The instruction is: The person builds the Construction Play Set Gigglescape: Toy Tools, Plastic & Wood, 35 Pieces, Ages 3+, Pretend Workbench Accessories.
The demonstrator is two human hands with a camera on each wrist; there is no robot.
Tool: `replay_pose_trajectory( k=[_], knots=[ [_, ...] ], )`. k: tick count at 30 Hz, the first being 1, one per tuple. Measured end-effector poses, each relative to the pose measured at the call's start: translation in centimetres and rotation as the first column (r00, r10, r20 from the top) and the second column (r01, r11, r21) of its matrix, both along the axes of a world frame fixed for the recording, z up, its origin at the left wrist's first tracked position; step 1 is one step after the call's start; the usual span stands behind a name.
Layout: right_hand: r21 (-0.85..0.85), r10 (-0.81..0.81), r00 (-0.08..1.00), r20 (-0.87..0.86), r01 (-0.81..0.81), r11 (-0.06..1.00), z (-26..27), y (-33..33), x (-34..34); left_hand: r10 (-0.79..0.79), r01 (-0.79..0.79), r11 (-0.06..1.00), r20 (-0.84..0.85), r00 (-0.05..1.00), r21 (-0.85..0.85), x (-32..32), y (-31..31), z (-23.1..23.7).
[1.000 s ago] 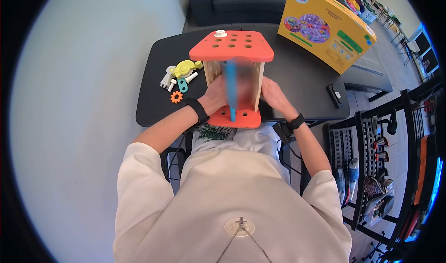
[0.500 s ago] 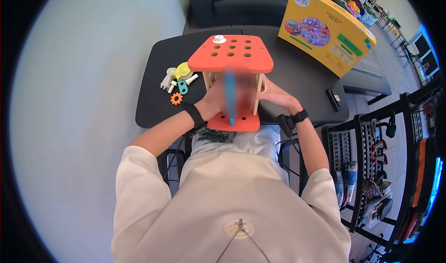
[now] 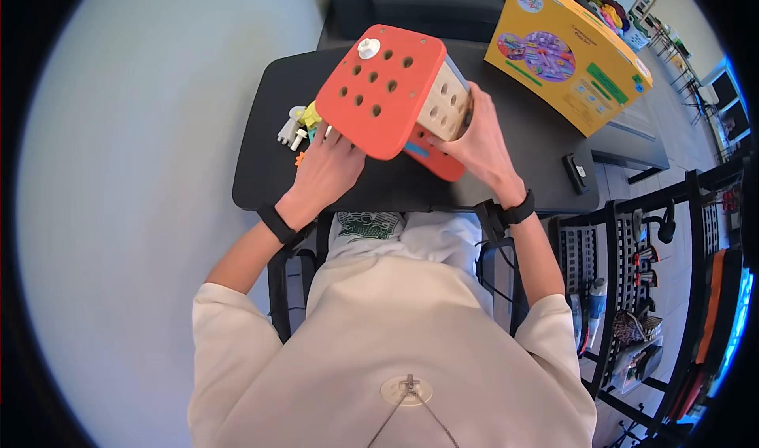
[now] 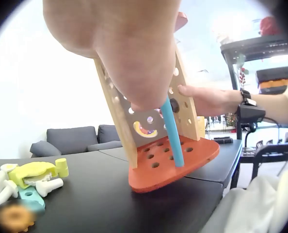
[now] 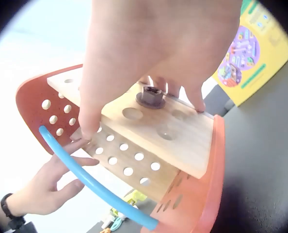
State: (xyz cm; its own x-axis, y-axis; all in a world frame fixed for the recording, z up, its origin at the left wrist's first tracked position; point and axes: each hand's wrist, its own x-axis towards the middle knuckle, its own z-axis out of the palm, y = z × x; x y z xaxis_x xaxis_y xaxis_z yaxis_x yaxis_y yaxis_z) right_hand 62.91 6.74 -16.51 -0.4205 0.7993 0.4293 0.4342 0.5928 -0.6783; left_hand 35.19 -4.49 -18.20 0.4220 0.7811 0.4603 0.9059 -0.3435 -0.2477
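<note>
A toy workbench (image 3: 403, 112) with red, holed end boards and wooden side panels tilts over the black table. A white nut (image 3: 368, 48) sits at a corner of its upper board. My right hand (image 3: 484, 147) grips the right side panel (image 5: 192, 143), thumb at the near edge and fingers across the far one. By that hand, a dark grey bolt head (image 5: 152, 95) stands out from the panel. My left hand (image 3: 328, 171) is at the workbench's left side, fingers extended, tips partly hidden by the upper board. A blue rod (image 4: 171, 131) runs along the open front.
Left on the table (image 3: 261, 179) lie a yellow-green piece (image 4: 35, 173), a white bolt (image 4: 49, 185), a teal link (image 4: 31, 196) and an orange gear (image 4: 15, 217). A yellow carton (image 3: 585, 45) stands at the back right, with a small black device (image 3: 575, 173) near the right edge.
The workbench has turned and tilted, its right side panel now showing. My left hand has come out from its front to its left side. My right hand has shifted up along the panel.
</note>
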Motion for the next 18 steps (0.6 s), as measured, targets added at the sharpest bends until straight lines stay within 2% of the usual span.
replay_pose_trajectory(
  k=[1,2,3,5,7,8,12,14,18],
  knots=[
    [0.149,-0.063,0.997,0.042,0.056,0.987,0.0,0.0,-0.2,0.026,-0.025,0.999,0.025,0.999,-0.044,-0.3,-0.4,-0.2],
    [0.221,-0.073,0.996,0.046,0.061,0.973,-0.4,0.3,-0.4,0.036,-0.035,0.998,0.025,0.999,-0.043,-0.5,-0.8,-0.6],
    [0.220,-0.063,0.997,0.046,0.051,0.974,-0.8,0.4,-0.5,0.045,-0.042,0.997,0.044,0.998,-0.072,-0.9,-1.2,-1.2],
    [0.438,-0.137,0.977,0.162,0.053,0.897,-1.5,0.5,-0.8,0.065,-0.058,0.993,0.062,0.996,-0.101,-1.8,-1.8,-3.0],
    [0.474,-0.177,0.965,0.192,0.067,0.878,-2.2,0.0,-1.4,0.139,-0.103,0.974,0.172,0.975,-0.202,-3.1,-2.2,-4.8],
    [0.508,-0.227,0.948,0.222,0.087,0.857,-2.5,-0.3,-1.6,0.169,-0.134,0.970,0.169,0.971,-0.201,-3.8,-2.4,-5.3],
    [0.518,-0.240,0.947,0.215,0.098,0.850,-3.4,-1.4,-2.6,0.282,-0.247,0.951,0.190,0.941,-0.186,-6.2,-2.1,-6.1],
    [0.538,-0.292,0.923,0.252,0.118,0.835,-4.0,-1.8,-3.0,0.403,-0.359,0.902,0.169,0.900,-0.238,-7.4,-1.7,-6.1],
    [0.568,-0.328,0.885,0.330,0.091,0.818,-5.5,-2.6,-3.6,0.418,-0.370,0.905,0.280,0.864,-0.210,-9.2,-1.9,-6.9]
  ],
)
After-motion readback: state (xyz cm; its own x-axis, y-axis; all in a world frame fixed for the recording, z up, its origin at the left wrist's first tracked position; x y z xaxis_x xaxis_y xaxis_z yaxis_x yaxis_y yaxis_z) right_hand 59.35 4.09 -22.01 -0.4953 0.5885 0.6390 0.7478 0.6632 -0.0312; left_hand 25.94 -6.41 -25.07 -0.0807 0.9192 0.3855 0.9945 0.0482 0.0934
